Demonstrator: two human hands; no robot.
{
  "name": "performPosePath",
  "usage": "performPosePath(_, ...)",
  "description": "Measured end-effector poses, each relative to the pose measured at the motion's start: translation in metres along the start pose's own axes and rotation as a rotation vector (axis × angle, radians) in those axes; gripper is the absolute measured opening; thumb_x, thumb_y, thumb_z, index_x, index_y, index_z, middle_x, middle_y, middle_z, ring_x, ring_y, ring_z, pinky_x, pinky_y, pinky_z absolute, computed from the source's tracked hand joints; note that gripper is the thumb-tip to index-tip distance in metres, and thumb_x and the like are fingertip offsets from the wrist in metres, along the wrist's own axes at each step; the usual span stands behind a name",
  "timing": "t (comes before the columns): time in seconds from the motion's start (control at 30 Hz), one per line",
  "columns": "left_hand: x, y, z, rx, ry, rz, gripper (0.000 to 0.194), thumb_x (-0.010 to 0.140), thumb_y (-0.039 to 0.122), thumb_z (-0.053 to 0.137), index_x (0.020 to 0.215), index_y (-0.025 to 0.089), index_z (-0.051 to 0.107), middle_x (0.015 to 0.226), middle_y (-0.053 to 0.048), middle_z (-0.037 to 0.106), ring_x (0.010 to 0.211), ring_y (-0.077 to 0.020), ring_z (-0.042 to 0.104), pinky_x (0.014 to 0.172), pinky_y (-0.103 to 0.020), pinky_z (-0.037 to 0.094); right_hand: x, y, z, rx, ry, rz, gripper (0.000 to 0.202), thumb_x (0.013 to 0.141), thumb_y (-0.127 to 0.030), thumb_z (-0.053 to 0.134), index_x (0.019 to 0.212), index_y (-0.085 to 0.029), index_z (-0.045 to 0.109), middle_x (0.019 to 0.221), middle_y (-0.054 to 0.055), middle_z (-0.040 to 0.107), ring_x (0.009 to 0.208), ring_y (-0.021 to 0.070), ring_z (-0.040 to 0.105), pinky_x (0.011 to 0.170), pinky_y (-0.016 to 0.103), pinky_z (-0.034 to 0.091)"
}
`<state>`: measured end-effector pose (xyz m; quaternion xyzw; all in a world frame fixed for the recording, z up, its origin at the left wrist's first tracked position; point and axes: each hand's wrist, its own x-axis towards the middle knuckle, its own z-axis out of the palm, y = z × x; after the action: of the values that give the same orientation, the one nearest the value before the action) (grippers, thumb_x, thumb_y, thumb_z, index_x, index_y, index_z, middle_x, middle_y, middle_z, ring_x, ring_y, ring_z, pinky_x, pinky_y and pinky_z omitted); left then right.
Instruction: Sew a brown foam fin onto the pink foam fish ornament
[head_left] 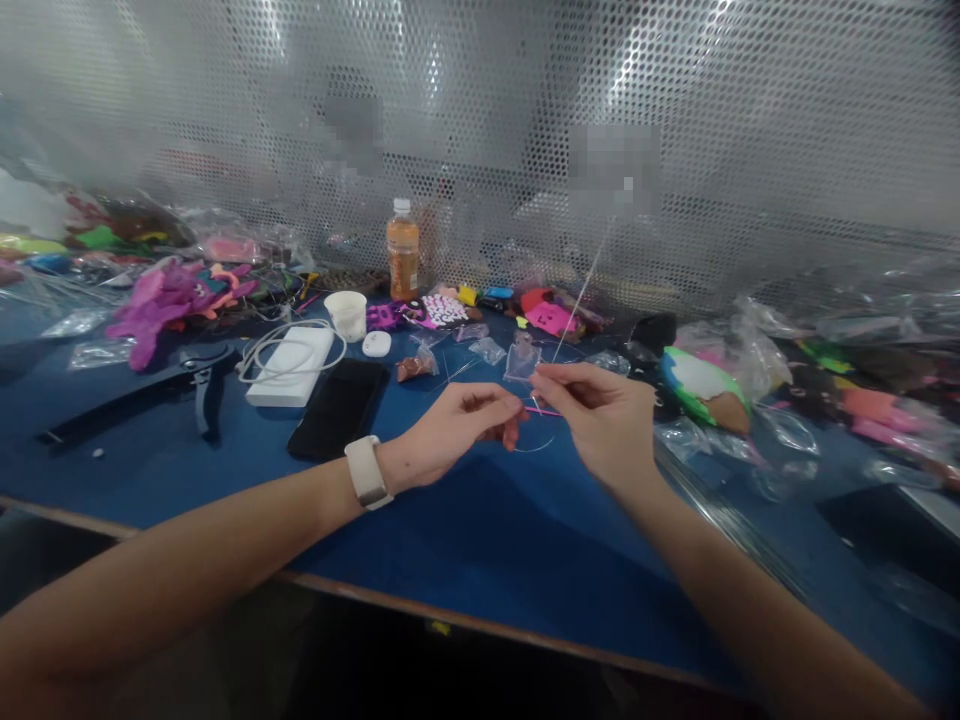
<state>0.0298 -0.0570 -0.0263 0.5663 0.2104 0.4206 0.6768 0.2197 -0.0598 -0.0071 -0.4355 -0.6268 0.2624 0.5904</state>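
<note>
My left hand (480,412), with a pale watch band (367,472) on its wrist, is closed in a pinch above the blue table. A thin pink stick (541,411) runs from its fingertips toward my right hand. Thumb and forefinger of my right hand (604,415) pinch a thin whitish strand (581,295), which rises up and slightly right, straight as a rod. Below the fingers a fine clear thread (536,447) curves out from the left hand. Just behind the hands lies a small clear plastic bag (523,358). Where strand and stick meet, details are too small to tell.
Left of my hands lie a black phone (339,408), a white box (292,368) with a coiled cable, and black pliers-like cutters (201,380). Behind stand a white cup (346,315) and a drink bottle (403,252). Colourful felt-like pieces (705,390) and plastic bags crowd both sides.
</note>
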Motion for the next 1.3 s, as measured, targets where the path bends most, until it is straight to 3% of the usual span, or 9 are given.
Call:
performPosePath(0.23, -0.002, 0.005, 0.005, 0.551, 0.075, 0.166, 0.037, 0.104, 0.042, 0.055, 0.081, 0.014, 0.064, 0.074, 0.001, 0.062, 0.065, -0.0086, 0.052, 0.063, -0.022, 0.042, -0.004, 0.0, 0.001, -0.082, -0.048, -0.088, 0.008, 0.084, -0.028, 0.084, 0.093, -0.028, 0.085, 0.088, 0.002, 0.081, 0.078, 0.021, 0.077, 0.072, 0.036, 0.066)
performPosePath(0.67, -0.006, 0.003, 0.013, 0.756, 0.129, 0.272, 0.028, 0.108, 0.037, 0.049, 0.09, 0.017, 0.056, 0.083, 0.001, 0.053, 0.074, -0.0114, 0.049, 0.067, -0.026, 0.039, -0.006, -0.01, 0.004, -0.075, -0.032, -0.19, 0.009, 0.084, -0.02, 0.084, 0.089, -0.028, 0.084, 0.086, 0.001, 0.081, 0.079, 0.0206, 0.075, 0.069, 0.035, 0.061)
performPosePath(0.9, -0.005, 0.005, 0.008, 0.879, 0.11, 0.372, 0.021, 0.108, 0.027, 0.049, 0.089, 0.018, 0.054, 0.084, 0.001, 0.053, 0.074, -0.0119, 0.05, 0.067, -0.026, 0.041, -0.005, -0.01, 0.004, 0.001, -0.041, -0.047, 0.009, 0.081, -0.024, 0.087, 0.088, -0.028, 0.085, 0.084, 0.001, 0.081, 0.076, 0.0198, 0.076, 0.069, 0.033, 0.063)
performPosePath(1.07, -0.002, 0.003, -0.001, 1.128, 0.02, 0.495, 0.014, 0.108, 0.021, 0.048, 0.1, 0.017, 0.059, 0.096, -0.004, 0.062, 0.085, -0.0152, 0.058, 0.076, -0.029, 0.048, 0.0, -0.002, 0.003, 0.148, -0.094, 0.109, 0.016, 0.074, -0.028, 0.092, 0.088, -0.027, 0.085, 0.087, 0.002, 0.081, 0.079, 0.0185, 0.075, 0.073, 0.031, 0.063)
performPosePath(1.3, 0.003, -0.003, -0.012, 1.434, -0.023, 0.608, 0.027, 0.112, 0.026, 0.041, 0.104, 0.015, 0.064, 0.099, -0.007, 0.071, 0.092, -0.0204, 0.065, 0.084, -0.036, 0.053, 0.005, 0.003, 0.002, 0.286, -0.163, 0.333, 0.027, 0.066, -0.035, 0.097, 0.086, -0.023, 0.085, 0.081, 0.004, 0.08, 0.073, 0.0175, 0.071, 0.071, 0.032, 0.062)
